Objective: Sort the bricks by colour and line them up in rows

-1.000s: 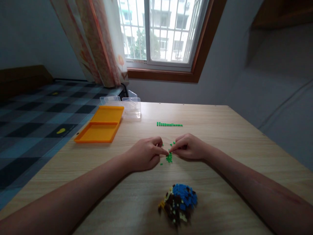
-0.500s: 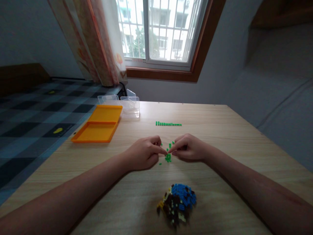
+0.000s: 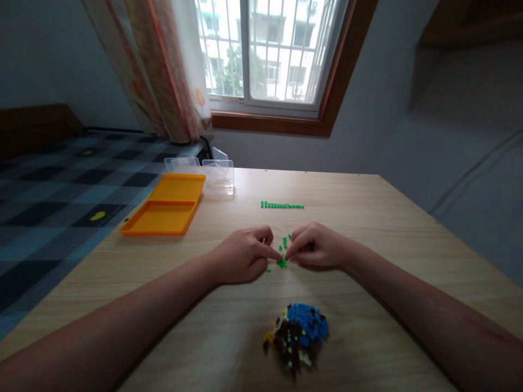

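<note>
A small loose pile of tiny green building bricks (image 3: 281, 264) lies on the wooden table between my hands. My left hand (image 3: 245, 255) comes in from the left, its index finger stretched out onto the pile's upper edge and the other fingers curled, holding nothing. From the right, my right hand (image 3: 316, 247) has thumb and index fingertip close together at the pile's right edge; whether a brick sits between them is too small to see. Several stray green bricks (image 3: 285, 241) lie just beyond the pile. Farther back, more green bricks (image 3: 281, 205) stand in a straight row.
A mixed heap of blue, dark brown, cream and yellow bricks (image 3: 300, 335) lies near the front. At the back left are an open orange case (image 3: 159, 218) and clear plastic boxes (image 3: 218, 179). A checkered bed (image 3: 61, 179) borders the table's left side.
Both hands have shifted slightly over the green pile. My right index finger, stretched out before, is now drawn in toward the thumb. The pile's bricks have been rearranged a little.
</note>
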Tool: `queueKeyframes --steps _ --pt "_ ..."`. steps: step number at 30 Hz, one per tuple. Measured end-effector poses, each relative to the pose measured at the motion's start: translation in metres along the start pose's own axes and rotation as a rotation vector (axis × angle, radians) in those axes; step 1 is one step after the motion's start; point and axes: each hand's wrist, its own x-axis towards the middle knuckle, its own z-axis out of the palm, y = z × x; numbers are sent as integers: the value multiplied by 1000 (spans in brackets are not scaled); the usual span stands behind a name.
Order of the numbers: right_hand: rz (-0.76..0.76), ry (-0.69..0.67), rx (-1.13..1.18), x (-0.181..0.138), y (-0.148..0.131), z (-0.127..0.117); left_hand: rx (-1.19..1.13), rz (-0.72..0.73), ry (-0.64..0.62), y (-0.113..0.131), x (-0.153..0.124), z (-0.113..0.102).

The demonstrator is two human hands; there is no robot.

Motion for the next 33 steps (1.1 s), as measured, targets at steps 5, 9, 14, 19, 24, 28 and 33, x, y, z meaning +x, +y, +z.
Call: queueKeyframes --steps 5,9,14,19,24,28,33 --pt "40 -15 39 -1 4 -3 20 -7 2 -1 0 0" --pt "33 9 60 -1 7 -3 14 -11 48 -2 0 -1" --pt "8 4 21 0 6 -1 21 -5 76 -3 -1 -1" --pt "10 -16 -46 -1 4 -1 62 9 33 -3 0 -1" --pt "12 43 -21 -2 8 -2 80 11 44 -4 -1 -2" --pt "-4 7 27 -1 9 -2 91 23 65 -2 -1 -4" --pt "1 -58 21 0 4 -3 76 46 61 -2 -1 -3"
